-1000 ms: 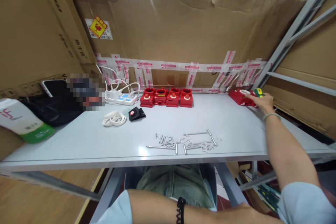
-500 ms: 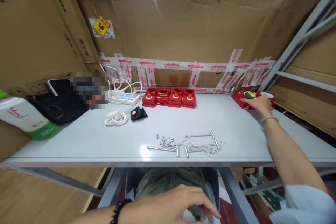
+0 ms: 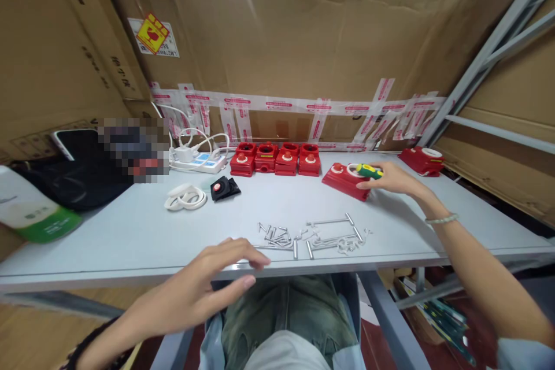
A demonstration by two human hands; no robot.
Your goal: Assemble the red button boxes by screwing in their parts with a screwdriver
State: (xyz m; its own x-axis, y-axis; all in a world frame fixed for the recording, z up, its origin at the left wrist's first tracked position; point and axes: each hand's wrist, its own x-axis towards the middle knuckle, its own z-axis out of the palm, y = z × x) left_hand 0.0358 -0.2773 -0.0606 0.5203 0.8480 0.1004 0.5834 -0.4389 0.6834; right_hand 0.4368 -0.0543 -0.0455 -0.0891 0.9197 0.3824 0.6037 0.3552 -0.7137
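My right hand (image 3: 392,178) is closed on the right end of a red housing (image 3: 344,184) with a round red knob and a white ring. A yellow-and-green handle (image 3: 368,171), which looks like a screwdriver's, lies against the white ring by my fingers; its tip is hidden. My left hand (image 3: 217,277) hovers over the table's front edge, fingers apart and holding nothing. Beyond it on the table lie several small screws (image 3: 277,236) and T-shaped metal rods (image 3: 332,221), with white clips (image 3: 347,245) among them.
Several red housings (image 3: 265,161) stand in a row at the back; another red housing (image 3: 421,161) sits far right. White rings (image 3: 186,198), a black part (image 3: 224,187) and a power strip (image 3: 203,162) are on the left. Cardboard (image 3: 303,34) walls the back.
My right hand has brought one red housing and the yellow-and-green handle leftward from the far right. My left hand has risen from my lap to the table edge. The view has shifted slightly.
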